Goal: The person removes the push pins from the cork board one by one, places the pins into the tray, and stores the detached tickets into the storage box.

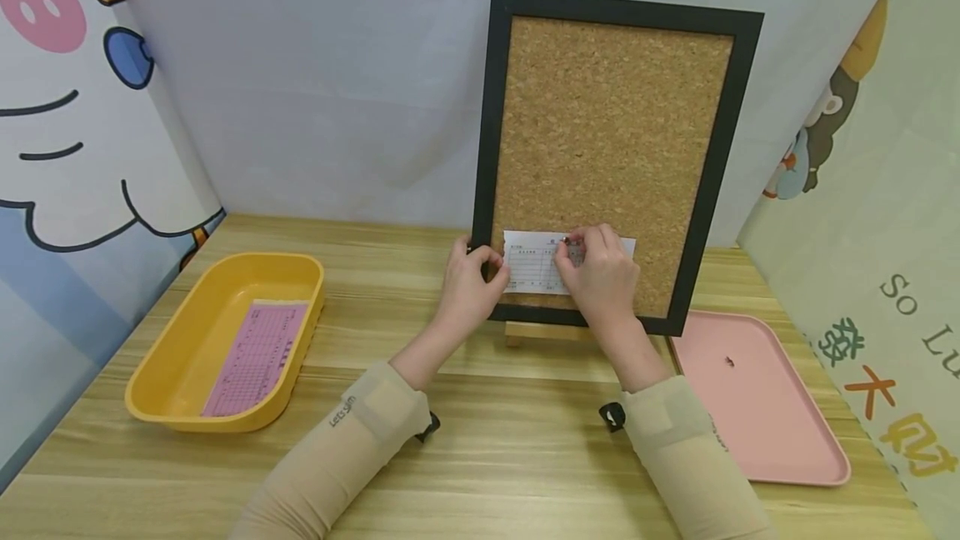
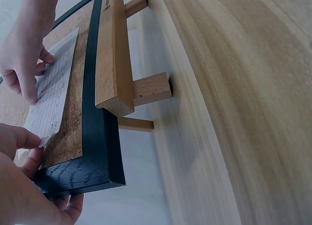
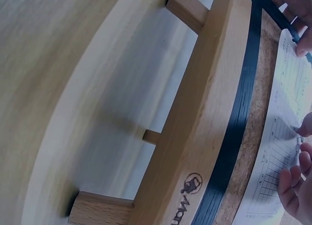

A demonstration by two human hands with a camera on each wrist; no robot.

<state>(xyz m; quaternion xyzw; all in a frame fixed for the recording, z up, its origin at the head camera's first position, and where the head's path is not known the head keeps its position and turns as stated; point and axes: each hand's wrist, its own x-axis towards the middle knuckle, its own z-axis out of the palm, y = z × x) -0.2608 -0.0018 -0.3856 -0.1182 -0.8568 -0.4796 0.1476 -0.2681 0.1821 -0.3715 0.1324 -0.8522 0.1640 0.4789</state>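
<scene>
A white printed paper slip (image 1: pixel 528 262) lies against the lower part of a black-framed cork board (image 1: pixel 611 115). My left hand (image 1: pixel 471 283) pinches the slip's left edge between thumb and finger, while other fingers reach behind the board's frame, as the left wrist view shows. My right hand (image 1: pixel 607 277) is over the slip's right half, thumb and forefinger pinching a small dark red push pin (image 1: pixel 566 241) at its top edge. Most of the pin is hidden by the fingertips. In the right wrist view the slip (image 3: pixel 273 161) lies along the cork, near the frame's lower bar.
The board leans on a wooden easel (image 2: pixel 114 54). To the left stands a yellow basin (image 1: pixel 161 340) with pink printed slips (image 1: pixel 258 357) inside. A pink tray (image 1: pixel 780 432) at the right holds a tiny dark red thing (image 1: pixel 729 362). A pale cloth (image 1: pixel 315 90) hangs behind.
</scene>
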